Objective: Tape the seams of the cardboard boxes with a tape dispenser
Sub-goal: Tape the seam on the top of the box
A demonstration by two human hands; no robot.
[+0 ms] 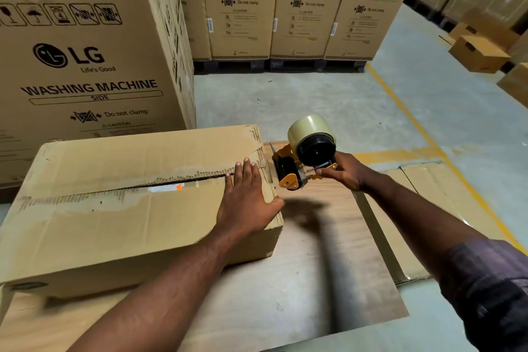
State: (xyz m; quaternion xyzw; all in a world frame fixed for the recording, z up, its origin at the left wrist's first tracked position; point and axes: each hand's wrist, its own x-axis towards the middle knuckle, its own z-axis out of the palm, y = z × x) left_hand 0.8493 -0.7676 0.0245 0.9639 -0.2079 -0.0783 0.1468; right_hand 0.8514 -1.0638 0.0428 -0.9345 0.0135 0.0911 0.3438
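Note:
A long cardboard box point(114, 223) lies on flat cardboard sheets on the floor. Its top seam point(177, 180) runs left to right, gapes slightly in the middle and carries old torn tape. My left hand point(245, 197) presses flat on the box top at the right end, fingers straight over the seam, thumb over the edge. My right hand point(343, 173) grips the handle of an orange and black tape dispenser point(303, 161) with a roll of clear tape. The dispenser hovers just beyond the box's right end, apart from it.
A large washing machine carton point(85, 66) stands right behind the box on the left. A row of similar cartons point(285, 8) on pallets stands further back. Flattened cardboard sheets point(328, 266) cover the floor under my arms. Small boxes point(480, 51) sit at the far right beyond a yellow floor line point(405, 111).

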